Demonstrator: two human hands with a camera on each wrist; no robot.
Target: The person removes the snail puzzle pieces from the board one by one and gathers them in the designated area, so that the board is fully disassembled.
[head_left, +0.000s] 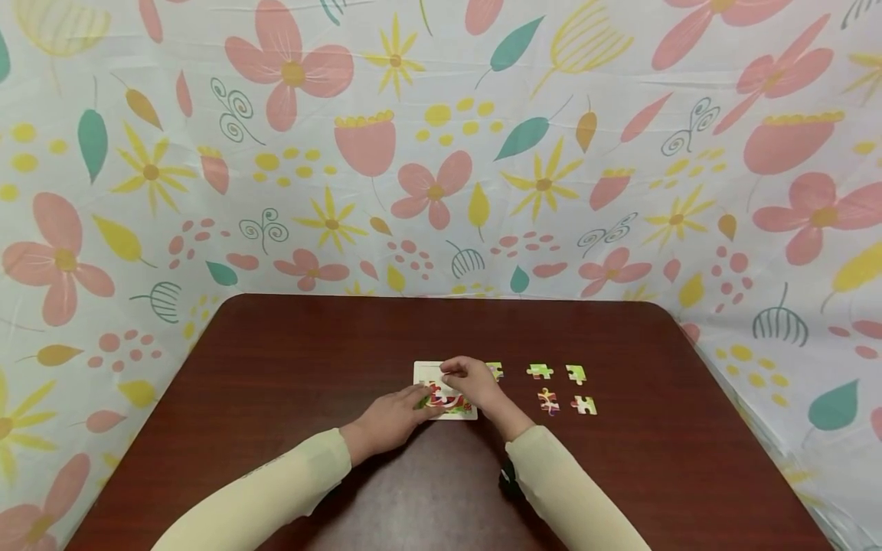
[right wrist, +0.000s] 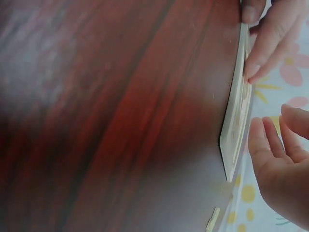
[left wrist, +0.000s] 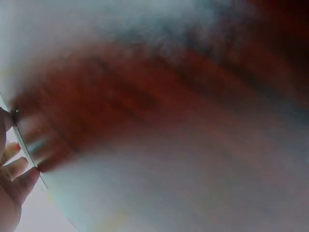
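A small puzzle board (head_left: pixel 472 416) with a pale rim lies flat on the table, and red and green picture pieces (head_left: pixel 451 401) fill its near part. My left hand (head_left: pixel 389 421) rests on the board's left and near side, its fingers extended over the pieces. Above the far part of the board hovers my right hand (head_left: pixel 475 379). In the right wrist view, the right hand's (right wrist: pixel 282 164) thumb and fingers are apart, with nothing visible between them. The board edge (right wrist: pixel 234 116) shows there beside the left hand (right wrist: pixel 273 41). The left wrist view is mostly blurred table.
Loose jigsaw pieces lie right of the board: one (head_left: pixel 496 371) close to the right hand, a green one (head_left: pixel 540 371), a corner-like one (head_left: pixel 576 374), and two more (head_left: pixel 548 401) nearer. The brown table (head_left: pixel 310 344) meets a flowered cloth (head_left: pixel 434 260) behind.
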